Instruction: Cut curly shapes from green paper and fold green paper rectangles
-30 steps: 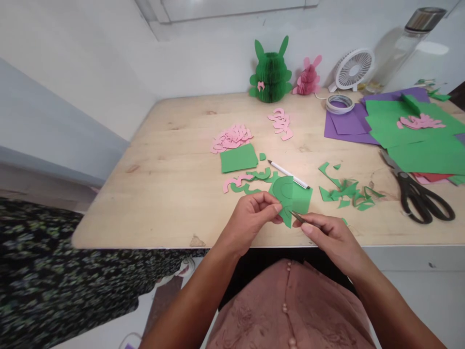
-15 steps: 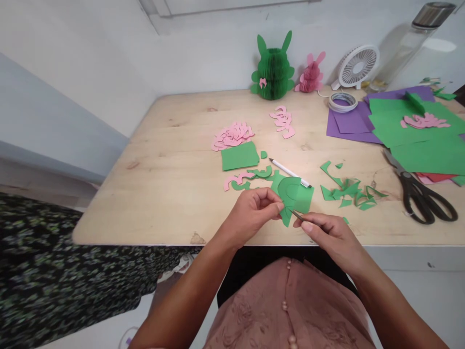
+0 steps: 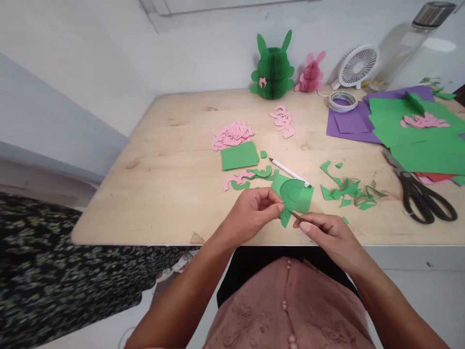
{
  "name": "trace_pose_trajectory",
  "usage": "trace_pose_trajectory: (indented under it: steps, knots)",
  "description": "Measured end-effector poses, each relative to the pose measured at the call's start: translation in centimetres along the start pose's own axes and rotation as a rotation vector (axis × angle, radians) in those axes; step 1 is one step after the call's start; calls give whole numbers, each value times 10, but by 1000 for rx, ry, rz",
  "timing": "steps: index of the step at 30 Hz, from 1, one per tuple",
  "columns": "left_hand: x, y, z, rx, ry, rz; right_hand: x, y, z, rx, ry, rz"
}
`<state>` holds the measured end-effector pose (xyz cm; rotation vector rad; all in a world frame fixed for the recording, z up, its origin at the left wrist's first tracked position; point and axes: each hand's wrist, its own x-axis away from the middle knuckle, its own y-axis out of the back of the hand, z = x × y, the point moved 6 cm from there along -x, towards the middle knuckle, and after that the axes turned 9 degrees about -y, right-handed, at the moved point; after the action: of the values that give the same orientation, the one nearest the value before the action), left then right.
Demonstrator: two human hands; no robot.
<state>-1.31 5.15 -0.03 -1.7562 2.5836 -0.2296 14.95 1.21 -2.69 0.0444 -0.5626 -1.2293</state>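
Observation:
My left hand (image 3: 256, 211) pinches a piece of green paper (image 3: 290, 191) between thumb and fingertips near the table's front edge. A curved outline shows on this piece, and a pointed end hangs below my fingers. My right hand (image 3: 329, 232) is closed around a slim dark pointed tool (image 3: 295, 215), whose tip meets the lower part of the paper; its handle is hidden by my fingers. Under the held piece lies a green sheet (image 3: 305, 199). Just behind it rests a white pen (image 3: 288, 171). Curved green cutouts (image 3: 263, 172) and a pink cutout (image 3: 232, 180) lie by my left hand.
Green scraps (image 3: 348, 190) and black-handled scissors (image 3: 423, 194) lie to the right. Behind are pink cutouts (image 3: 232, 134), a green card stack (image 3: 240, 156), a tape roll (image 3: 342, 102), purple paper (image 3: 350, 123), a green paper bunny (image 3: 274, 72), a pink one (image 3: 311, 77) and a fan (image 3: 358, 67).
The held green paper has turned slightly and its upper edge sits a little lower, now looking rounder at the right. Both hands have stayed nearly in place, keeping their holds.

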Motion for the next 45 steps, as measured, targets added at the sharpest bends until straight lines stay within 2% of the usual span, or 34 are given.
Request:
trace_pose_trajectory:
  steps: [10,21,24,27,31,38,45]
  knots:
    - [-1,-1,-5,-60,-4,39,-1,1,2,26,2,-8]
    - [-4,7,1,24,71,10,3,6,2,-38,-4,-17]
    - [-5,8,3,37,92,13,5,10,1,-132,-36,-79]
    - [-5,6,5,57,117,26,4,14,0,-269,-43,-194]
    - [-5,2,7,84,125,27,0,9,3,-350,-22,-300]
    - [-4,-6,12,136,140,14,-8,0,9,-374,-30,-317]
    - [-4,-7,16,168,155,-4,-9,-1,3,-415,-68,-323]
